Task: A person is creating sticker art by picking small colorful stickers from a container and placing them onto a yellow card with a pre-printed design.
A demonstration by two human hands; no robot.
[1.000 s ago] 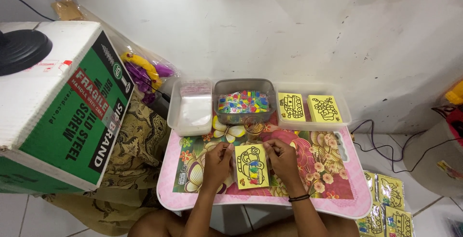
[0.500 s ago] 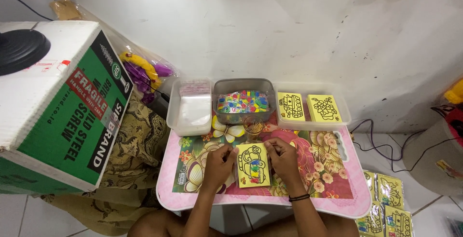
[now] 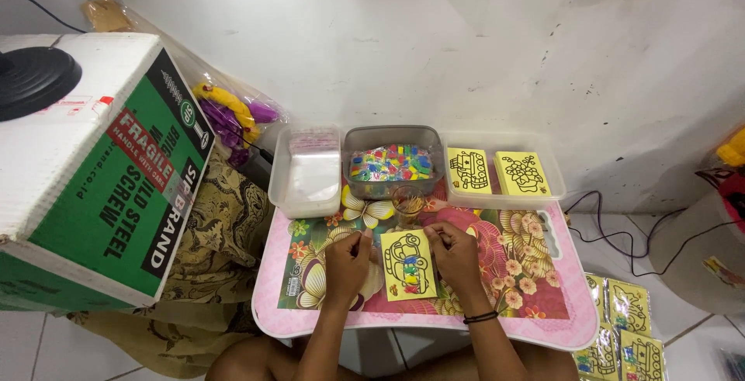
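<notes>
The yellow picture card is lying flat on the near middle of the small pink table, between both hands. The left hand is resting at its left edge, its grip pinched on something too small to tell. The right hand is pressing its fingertips on the right edge, probably to keep the card steady. The box of coloured pieces is standing just beyond, within easy reach.

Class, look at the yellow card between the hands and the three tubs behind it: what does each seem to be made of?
Yellow card: likely thin matte card, flat, printed with black outlines. Tubs: probably translucent plastic, since their contents show through the glossy walls.
</notes>
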